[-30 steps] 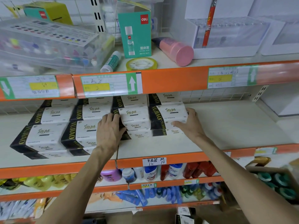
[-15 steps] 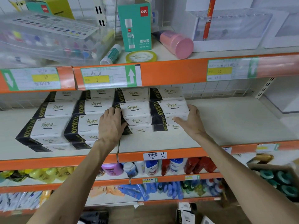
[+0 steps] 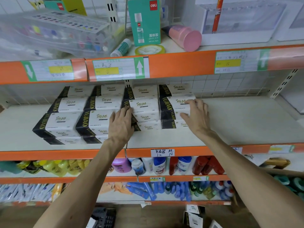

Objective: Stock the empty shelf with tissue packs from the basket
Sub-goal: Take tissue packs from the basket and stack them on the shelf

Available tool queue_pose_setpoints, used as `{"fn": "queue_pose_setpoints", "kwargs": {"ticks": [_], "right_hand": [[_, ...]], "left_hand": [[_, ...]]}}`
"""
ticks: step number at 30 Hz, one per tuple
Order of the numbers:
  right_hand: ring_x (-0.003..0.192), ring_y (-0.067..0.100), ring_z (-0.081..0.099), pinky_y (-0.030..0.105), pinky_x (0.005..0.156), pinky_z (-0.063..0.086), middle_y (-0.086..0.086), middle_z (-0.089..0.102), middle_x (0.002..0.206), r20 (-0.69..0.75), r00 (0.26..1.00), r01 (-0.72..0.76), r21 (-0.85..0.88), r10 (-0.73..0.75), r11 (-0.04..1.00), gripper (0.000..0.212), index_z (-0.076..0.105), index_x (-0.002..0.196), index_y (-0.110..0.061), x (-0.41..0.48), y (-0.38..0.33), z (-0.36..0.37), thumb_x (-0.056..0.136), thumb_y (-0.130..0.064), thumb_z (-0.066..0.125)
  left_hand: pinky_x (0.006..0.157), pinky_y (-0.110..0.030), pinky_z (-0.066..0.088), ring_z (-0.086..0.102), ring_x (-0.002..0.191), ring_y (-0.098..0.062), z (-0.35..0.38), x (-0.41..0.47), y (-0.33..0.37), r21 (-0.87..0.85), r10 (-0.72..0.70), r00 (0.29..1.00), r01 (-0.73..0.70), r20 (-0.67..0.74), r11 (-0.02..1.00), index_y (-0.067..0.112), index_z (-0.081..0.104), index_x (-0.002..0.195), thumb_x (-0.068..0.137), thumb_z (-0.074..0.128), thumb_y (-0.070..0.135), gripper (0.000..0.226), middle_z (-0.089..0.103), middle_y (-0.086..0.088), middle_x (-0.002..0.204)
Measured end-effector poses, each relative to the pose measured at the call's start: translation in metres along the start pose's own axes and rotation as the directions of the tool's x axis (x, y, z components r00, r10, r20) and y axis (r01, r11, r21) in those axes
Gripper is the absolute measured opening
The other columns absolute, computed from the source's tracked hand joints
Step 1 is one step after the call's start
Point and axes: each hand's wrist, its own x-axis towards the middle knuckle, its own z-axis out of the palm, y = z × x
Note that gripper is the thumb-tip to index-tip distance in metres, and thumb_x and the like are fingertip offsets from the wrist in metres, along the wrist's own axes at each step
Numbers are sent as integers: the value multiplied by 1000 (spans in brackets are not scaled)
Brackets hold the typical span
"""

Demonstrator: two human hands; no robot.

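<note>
Yujiao tissue packs (image 3: 143, 109) sit stacked on the desk (image 3: 238, 122), long axes left-right. The left hand (image 3: 120, 124) presses straight fingers against one stack's left end; the right hand (image 3: 197, 116) curls its fingers round the rightmost top pack (image 3: 172, 104), at its right end.

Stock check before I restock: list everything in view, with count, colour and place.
shelves: four, orange-edged, stacked
tissue packs: at least twelve, white and black, middle shelf, left part
glue box: one, teal, top shelf centre
glue stick: one, white-green, lying left of box
tape roll: one, yellow, front of box
pink bottle: one, pink, lying right of box
pen case: one, clear, top shelf left
toiletry bottles: many, mixed colours, lower shelves
left grip: one, flat on packs
right grip: one, curved round rightmost stack
</note>
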Motion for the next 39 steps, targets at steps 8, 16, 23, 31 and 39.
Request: {"fn": "queue_pose_setpoints", "kwargs": {"ticks": [8,16,23,31,39], "right_hand": [[121,35,38,44,98,37,18,39,133,-122,989,-81,10,81,997,52,48,130,-10,-18,-10,5,86,-30,68],[113,29,41,42,98,36,17,49,116,-322,925,244,95,-202,965,26,55,116,-5,-55,-100,34,94,-18,51],[105,23,49,37,92,36,10,64,107,-173,781,624,148,-601,768,24,63,107,-11,-125,-297,114,92,-22,48],[108,26,52,37,91,38,5,61,112,237,618,707,252,-750,661,29,60,114,-12,-263,-546,254,95,-25,43],[125,31,43,42,101,39,10,43,137,853,409,493,91,-323,865,37,48,128,-15,-357,-557,355,94,-28,52]], "left_hand": [[113,-45,30,42,130,-24,-14,-20,-21,-84,41,995,-49,-90,995,13,43,135,78,60,12,60,48,-4,136],[93,-39,43,51,108,-24,-49,-70,-124,-242,17,943,-102,-332,965,10,55,119,87,54,8,32,57,-7,118],[89,-41,41,49,106,-28,-67,-165,-312,-247,-242,905,160,-350,956,11,55,116,84,51,5,34,57,-8,116],[84,-43,44,49,106,-35,-47,-344,-531,-171,-522,852,521,46,836,6,57,109,83,53,5,27,53,-16,114],[100,-33,38,49,121,-34,19,-467,-599,131,-543,416,694,729,708,8,51,126,89,58,32,45,55,-17,127]]}}
